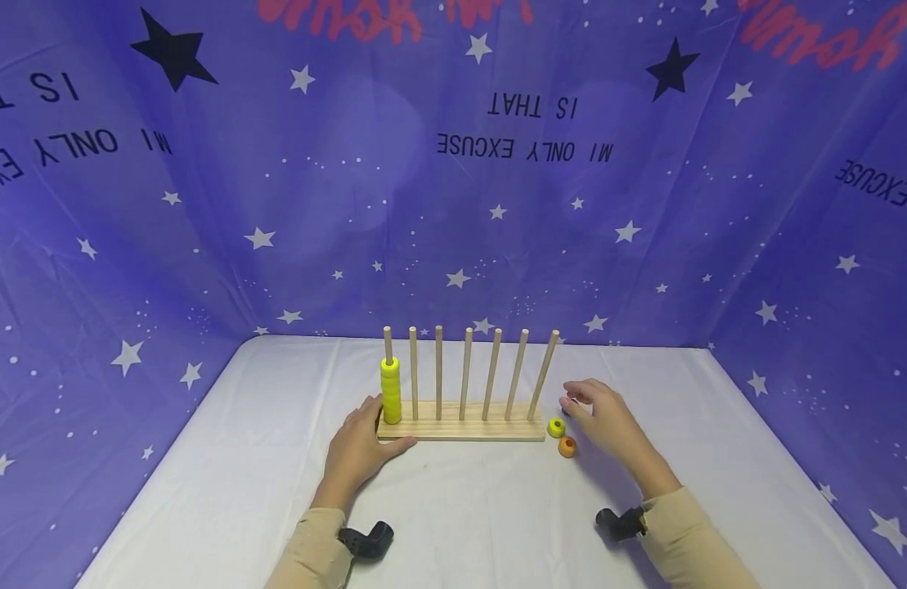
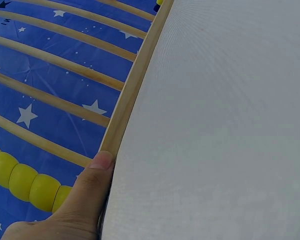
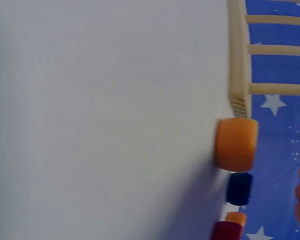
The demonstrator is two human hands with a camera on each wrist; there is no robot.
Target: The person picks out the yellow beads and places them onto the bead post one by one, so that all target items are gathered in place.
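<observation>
Hard to read at the right end of the wooden rack (image 1: 460, 430): a dark bead tucked just under the right hand (image 1: 599, 417), mostly hidden in the head view. Clearer from the right wrist, blurred though: an orange bead (image 3: 235, 144) right at the rack's end, a dark blue bead (image 3: 239, 188) beyond it, then slivers of another orange and a dark red one, cut off at the bottom edge. Only a fingertip edge of that hand visible there, at the right border. No way to tell from any view whether those fingers touch a bead.

Right hand hovering low over the white table (image 1: 482, 523), fingers loosely bent and pointing toward the rack, nothing seen in its hold. Just beside it, a yellow bead (image 1: 556, 427) and an orange one on the cloth.

Left hand (image 1: 361, 448) clasping the rack's left end, thumb (image 2: 92, 185) pressed along the front edge of the base, fingers curled behind. Yellow stack (image 1: 390, 391) threaded on the leftmost peg, right above that hand. Six other pegs bare.
</observation>
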